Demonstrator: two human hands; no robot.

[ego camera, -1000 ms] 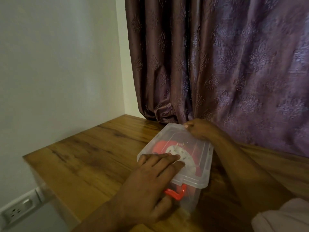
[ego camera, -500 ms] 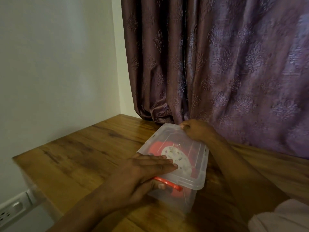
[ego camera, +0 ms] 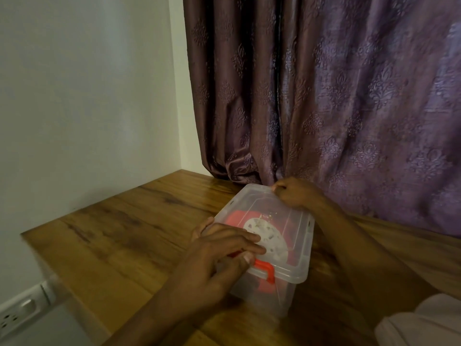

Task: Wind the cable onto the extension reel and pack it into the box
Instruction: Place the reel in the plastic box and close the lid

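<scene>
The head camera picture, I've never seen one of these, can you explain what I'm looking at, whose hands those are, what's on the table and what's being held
There is no machine here. A person wears a camera on their head, so it looks forward and down, and the two hands reaching in from the bottom are their own.

On the wooden table stands a clear plastic box with its lid on. Through the lid you can see the red extension reel with a white round face, already packed inside.

The left hand lies over the near end of the lid, fingers reaching to the red latch there. The right hand is curled on the lid's far edge, seemingly pressing or clipping it shut.

Behind hangs a purple curtain; a wall socket shows at lower left.
</scene>
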